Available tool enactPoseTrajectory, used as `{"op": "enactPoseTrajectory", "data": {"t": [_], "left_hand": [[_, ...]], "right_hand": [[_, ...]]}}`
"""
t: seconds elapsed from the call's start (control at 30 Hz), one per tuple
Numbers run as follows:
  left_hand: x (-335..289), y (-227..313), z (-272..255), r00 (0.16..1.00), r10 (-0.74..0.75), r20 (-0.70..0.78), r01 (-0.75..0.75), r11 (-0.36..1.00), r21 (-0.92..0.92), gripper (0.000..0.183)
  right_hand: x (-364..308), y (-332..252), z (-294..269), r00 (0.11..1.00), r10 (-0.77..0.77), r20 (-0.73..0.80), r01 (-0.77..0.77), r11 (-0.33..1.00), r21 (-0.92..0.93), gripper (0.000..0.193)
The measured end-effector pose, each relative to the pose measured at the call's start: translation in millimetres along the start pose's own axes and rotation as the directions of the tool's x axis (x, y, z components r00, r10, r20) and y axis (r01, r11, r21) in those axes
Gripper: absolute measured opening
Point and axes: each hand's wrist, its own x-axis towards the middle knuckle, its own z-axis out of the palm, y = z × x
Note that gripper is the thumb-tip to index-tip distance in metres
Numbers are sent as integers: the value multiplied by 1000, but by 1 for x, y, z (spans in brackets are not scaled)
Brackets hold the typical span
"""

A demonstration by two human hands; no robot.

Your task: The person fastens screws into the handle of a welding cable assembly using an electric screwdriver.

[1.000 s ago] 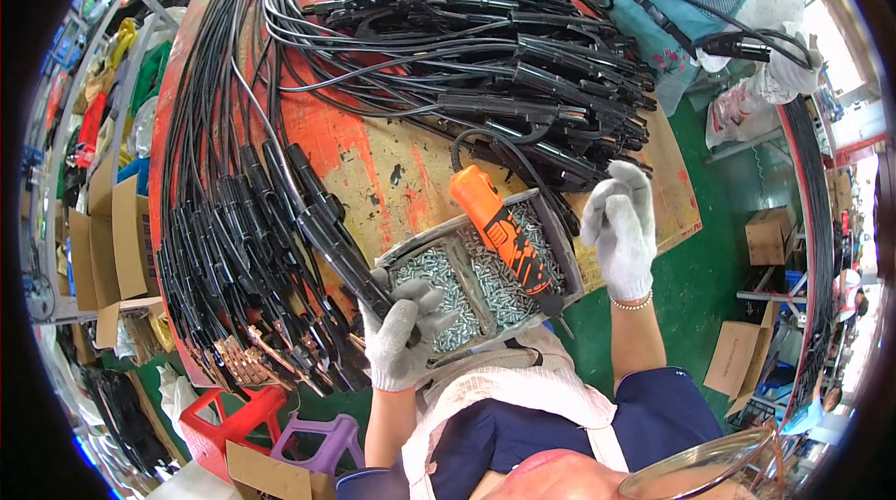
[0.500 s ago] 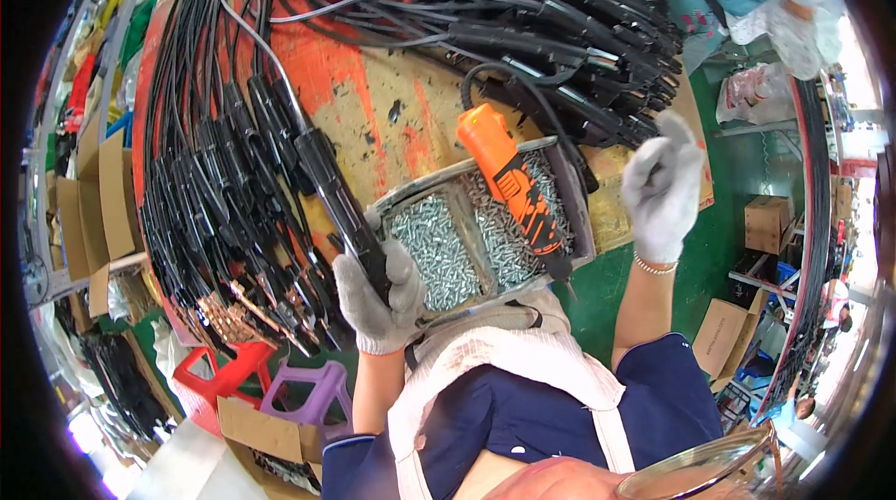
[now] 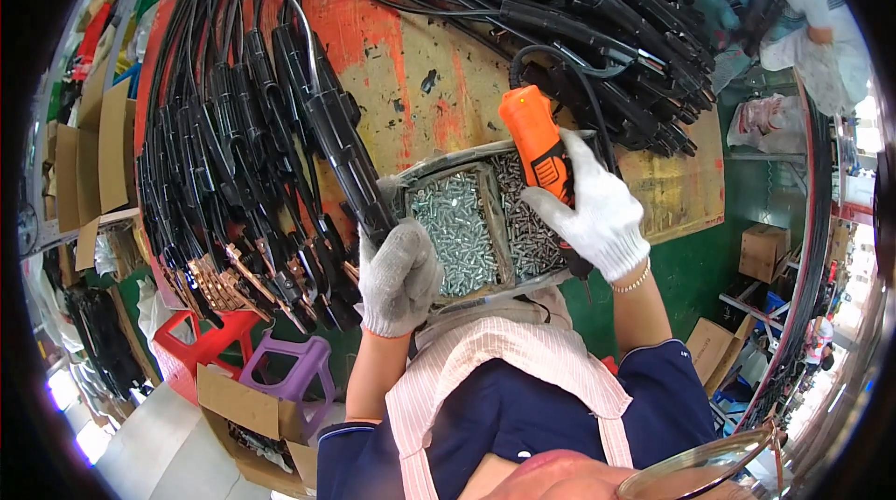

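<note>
My left hand [image 3: 401, 278], in a grey-white glove, is closed around the lower end of a long black plastic handle [image 3: 343, 150] with a cable running from its upper end. The hand hides that lower end. My right hand [image 3: 597, 215], gloved too, lies over an orange and black electric screwdriver [image 3: 534, 127], thumb on one side and fingers on the other. The tool rests across the screw tray [image 3: 411, 178], its bit pointing toward me past the near rim. Silvery screws [image 3: 453, 234] fill the left compartment; darker-looking screws [image 3: 532, 243] fill the right one.
Many black cabled handles with coppery ends [image 3: 219, 281] lie along the worktable's [image 3: 411, 71] left side. Another heap of black handles [image 3: 616, 34] covers the far right. A red stool [image 3: 201, 341], a purple stool [image 3: 289, 365] and a cardboard box [image 3: 238, 407] stand at lower left.
My right hand has come down and left from beside the tray onto the electric screwdriver, which now stands slightly steeper. My left hand still holds the black handle, its fingers more curled.
</note>
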Motion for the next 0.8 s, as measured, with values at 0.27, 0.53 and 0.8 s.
{"op": "enactPoseTrajectory", "data": {"t": [0.27,0.53,0.8], "left_hand": [[7,-1,-9,993,-24,112,30,998,-51,31],[5,2,2,999,28,26,-24,988,-151,47],[5,-2,17,975,-27,-220,48,995,89,52]], "right_hand": [[5,32,-11,1000,10,22,-24,627,779,66],[6,10,-33,841,-400,-365,-106,-782,614,55],[-13,-44,-10,720,-44,-693,644,-330,690,50]]}}
